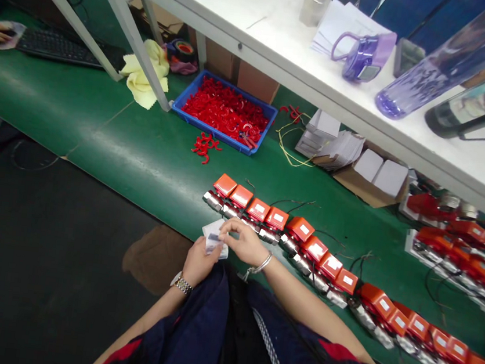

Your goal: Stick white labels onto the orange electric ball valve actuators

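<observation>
Head view, looking down at a green workbench (148, 162). At the bench's near edge, just in front of the body, are small white paper slips (210, 246). The left hand (200, 263), with a watch (182, 282) at its wrist, grips them from below, its thumb over the lower part. The right hand (244, 243), wearing a bracelet (263, 264), has its fingers bent narrow against the slips' right side; whether they pinch one cannot be told.

The slips sit at a slant and overlap, one corner pointing up and left. Their long axis is unclear, since fingers cover part of them. A dark printed band (214, 237) crosses the top one, too blurred to read.

Just beyond the hands, a row of red boxes (301, 228) with metal fittings (302, 264) runs diagonally down to the right. White labels (304, 229) mark their tops, the writing too small to read.
</observation>
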